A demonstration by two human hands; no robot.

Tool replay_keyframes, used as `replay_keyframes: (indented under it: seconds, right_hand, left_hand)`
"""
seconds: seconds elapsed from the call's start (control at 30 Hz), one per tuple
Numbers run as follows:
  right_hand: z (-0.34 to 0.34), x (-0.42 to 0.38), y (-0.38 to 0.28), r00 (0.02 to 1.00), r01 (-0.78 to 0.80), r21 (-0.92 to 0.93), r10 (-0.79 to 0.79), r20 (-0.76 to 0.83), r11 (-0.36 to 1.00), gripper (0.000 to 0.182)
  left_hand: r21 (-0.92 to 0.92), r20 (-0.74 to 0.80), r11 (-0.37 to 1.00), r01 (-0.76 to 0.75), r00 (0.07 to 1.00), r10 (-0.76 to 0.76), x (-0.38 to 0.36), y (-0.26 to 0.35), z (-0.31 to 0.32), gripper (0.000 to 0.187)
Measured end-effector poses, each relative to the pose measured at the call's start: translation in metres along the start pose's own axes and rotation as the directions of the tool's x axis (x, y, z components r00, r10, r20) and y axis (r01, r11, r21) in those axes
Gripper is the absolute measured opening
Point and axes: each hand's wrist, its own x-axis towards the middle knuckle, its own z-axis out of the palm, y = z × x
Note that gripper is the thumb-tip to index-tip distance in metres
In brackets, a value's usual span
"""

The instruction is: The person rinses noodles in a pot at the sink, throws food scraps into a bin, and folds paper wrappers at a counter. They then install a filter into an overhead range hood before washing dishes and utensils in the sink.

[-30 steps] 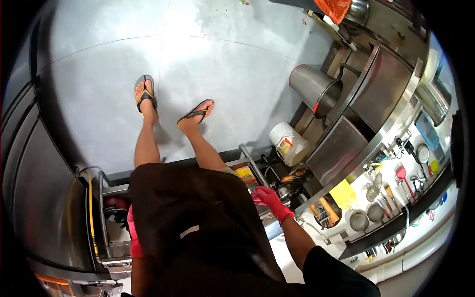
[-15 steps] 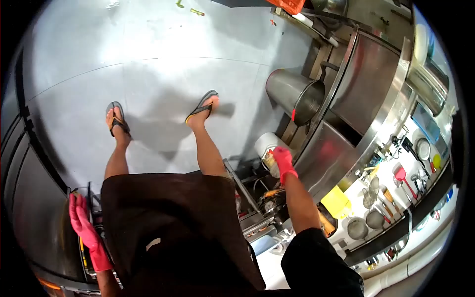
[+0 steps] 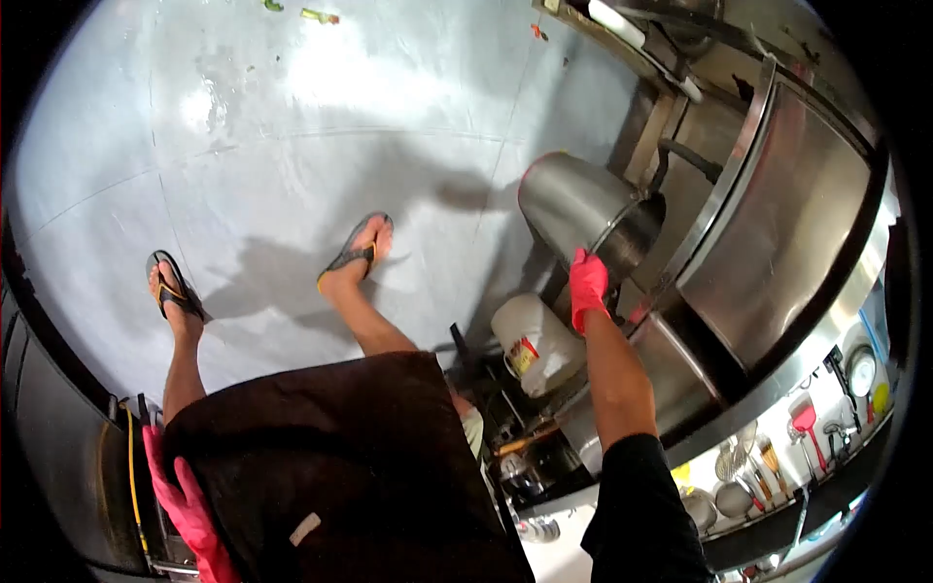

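A pink rubber glove covers my right hand (image 3: 589, 289), its fingers bent and closed at the near rim of a tall metal pot (image 3: 573, 199). The pot leans on its side, mouth toward the steel counter. Just below that hand, a white bucket (image 3: 525, 325) with a red and yellow label stands on the floor, holding something pale. At the lower left, my left hand (image 3: 185, 500), also in a pink glove, is held low beside the dark apron (image 3: 340, 466) with its fingers stretched out and apart. Nothing shows in it.
A steel counter (image 3: 777, 223) curves along the right. Beyond it hang a red spatula (image 3: 805, 420), strainers and brushes. Dark equipment (image 3: 68, 466) stands at the left. Vegetable scraps (image 3: 319, 17) lie on the grey floor. A wooden-handled pan (image 3: 544, 457) sits below the bucket.
My right hand has moved from above the white bucket up to the metal pot's rim. The view has shifted, and my left hand appears lower and nearer the apron.
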Motion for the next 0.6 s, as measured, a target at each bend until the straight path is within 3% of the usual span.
replay_keyframes:
  seconds: [0.07, 0.13, 0.2, 0.23, 0.3, 0.33, 0.43, 0.5, 0.57, 0.6]
  right_hand:
    - [-0.008, 0.011, -0.011, 0.999, -0.049, -0.058, 0.05, 0.011, 0.997, 0.059]
    - [-0.023, 0.032, -0.023, 0.999, -0.021, 0.038, 0.022, -0.044, 0.999, 0.059]
    - [-0.032, 0.062, -0.034, 0.981, -0.18, 0.148, 0.166, 0.098, 0.973, 0.052]
    - [-0.025, 0.082, -0.033, 0.981, -0.054, 0.2, 0.09, -0.174, 0.978, 0.049]
    - [-0.025, 0.126, -0.036, 0.976, -0.195, 0.006, 0.195, -0.098, 0.981, 0.039]
    - [-0.036, 0.134, -0.042, 0.999, 0.002, -0.355, -0.018, -0.041, 0.935, 0.041]
    - [-0.066, 0.15, -0.059, 0.969, -0.107, 0.199, 0.147, -0.197, 0.974, 0.046]
    - [-0.093, 0.153, -0.073, 0.98, -0.185, 0.451, 0.2, 0.015, 0.873, 0.047]
    - [-0.109, 0.14, -0.077, 0.966, -0.253, 0.489, 0.192, 0.171, 0.835, 0.046]
    - [-0.108, 0.139, -0.073, 0.965, -0.249, 0.419, 0.19, 0.179, 0.873, 0.047]
  left_hand:
    - [0.009, -0.016, 1.0, 0.002, 1.0, -0.002, 0.001, 0.0, 0.005, 0.052]
    - [0.018, 0.012, 1.0, -0.013, 1.0, 0.013, 0.0, -0.004, 0.007, 0.053]
    - [0.019, 0.013, 1.0, -0.005, 1.0, 0.005, 0.003, -0.008, 0.011, 0.053]
    - [0.03, 0.015, 1.0, 0.003, 1.0, -0.003, 0.003, -0.001, 0.013, 0.053]
    - [0.067, 0.04, 0.998, -0.019, 0.999, 0.017, 0.004, -0.003, 0.013, 0.053]
    - [0.09, 0.05, 0.996, -0.028, 0.998, 0.024, 0.005, 0.0, 0.014, 0.053]
    - [0.041, 0.027, 0.999, 0.008, 1.0, -0.009, 0.0, 0.001, 0.016, 0.053]
    - [0.078, 0.03, 0.996, -0.037, 0.999, 0.034, 0.001, -0.016, 0.013, 0.052]
    - [0.077, 0.045, 0.995, -0.058, 0.997, 0.055, 0.003, -0.022, 0.009, 0.052]
    - [0.057, 0.046, 0.997, -0.055, 0.998, 0.053, 0.003, -0.023, 0.007, 0.052]
